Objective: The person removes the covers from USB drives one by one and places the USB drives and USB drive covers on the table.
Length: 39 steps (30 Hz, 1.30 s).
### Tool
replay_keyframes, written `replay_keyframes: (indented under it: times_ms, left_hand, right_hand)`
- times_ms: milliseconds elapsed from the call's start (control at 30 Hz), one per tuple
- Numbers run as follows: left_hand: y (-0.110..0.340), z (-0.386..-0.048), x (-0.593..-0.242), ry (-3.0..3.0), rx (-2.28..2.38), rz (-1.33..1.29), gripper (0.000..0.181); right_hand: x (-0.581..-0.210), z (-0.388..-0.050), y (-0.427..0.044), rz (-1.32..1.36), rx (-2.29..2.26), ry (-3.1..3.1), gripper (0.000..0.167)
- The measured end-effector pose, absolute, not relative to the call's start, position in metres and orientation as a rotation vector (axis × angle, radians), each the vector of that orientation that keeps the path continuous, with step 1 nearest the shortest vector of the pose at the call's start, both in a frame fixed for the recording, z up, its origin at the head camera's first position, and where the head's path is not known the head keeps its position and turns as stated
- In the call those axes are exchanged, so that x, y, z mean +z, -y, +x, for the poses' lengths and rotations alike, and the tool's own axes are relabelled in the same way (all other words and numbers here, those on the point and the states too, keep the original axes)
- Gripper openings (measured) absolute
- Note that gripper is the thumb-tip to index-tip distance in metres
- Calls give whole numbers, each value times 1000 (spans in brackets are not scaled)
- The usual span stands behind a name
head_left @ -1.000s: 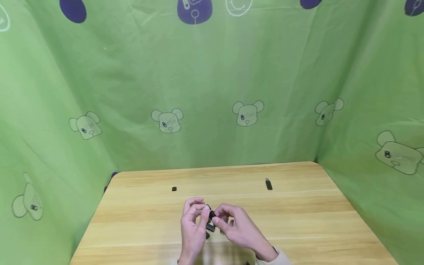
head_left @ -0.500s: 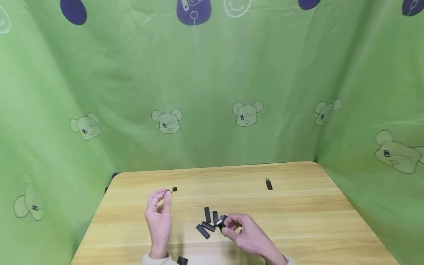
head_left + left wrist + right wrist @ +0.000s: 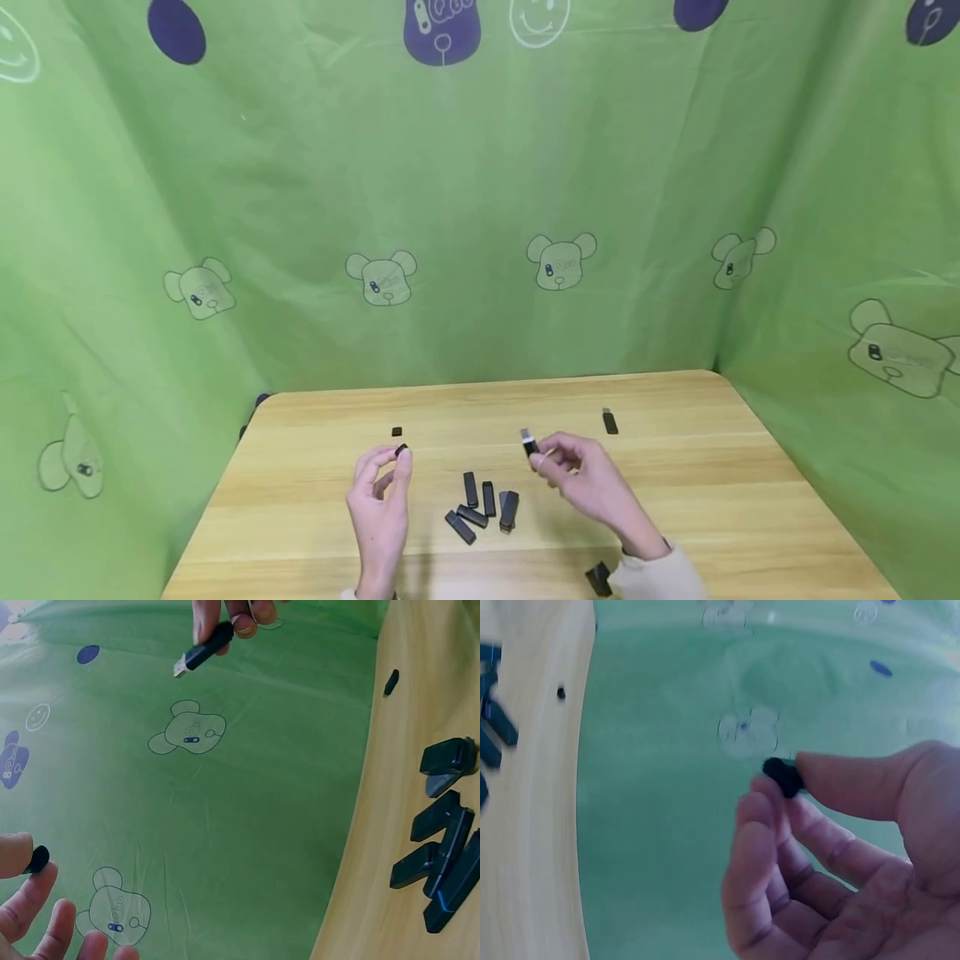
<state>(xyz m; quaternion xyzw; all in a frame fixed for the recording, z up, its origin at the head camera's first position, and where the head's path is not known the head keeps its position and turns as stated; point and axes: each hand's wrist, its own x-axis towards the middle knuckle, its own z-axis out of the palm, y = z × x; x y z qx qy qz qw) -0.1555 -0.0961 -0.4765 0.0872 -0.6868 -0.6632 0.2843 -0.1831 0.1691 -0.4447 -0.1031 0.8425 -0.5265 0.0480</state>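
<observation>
My left hand (image 3: 380, 512) pinches a small black USB stick cap (image 3: 37, 859) between thumb and index finger, above the left part of the table. Held between the thumb and fingers of my right hand (image 3: 588, 479) is a black USB stick (image 3: 530, 446), its metal plug bare and pointing away from me. A separate black cap (image 3: 397, 432) lies on the table just beyond my left fingertips. Toward the back right rests another uncapped USB stick (image 3: 611, 422). Between the hands, several black USB sticks (image 3: 472, 516) lie in a loose group, some overlapping.
The wooden table (image 3: 315, 425) ends at a green curtain (image 3: 480, 333) printed with bear faces, which hangs behind and on both sides. A black object (image 3: 598, 578) shows beside my right sleeve (image 3: 660, 577).
The hands have come apart, the left with the cap and the right with the uncapped stick. My right hand has then moved up and right, away from the group.
</observation>
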Motion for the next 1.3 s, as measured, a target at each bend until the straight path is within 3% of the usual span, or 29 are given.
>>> replay_keyframes:
  times_ms: [567,1300]
  left_hand:
    - [95,-150,-484,1915,-1831,308,16]
    - [96,-145,-483,1923,-1915,317,23]
  right_hand:
    - [-461,-256,-224,42,-1589,-2733,28]
    - [-508,-293,-259,278,-1433,-2661,33]
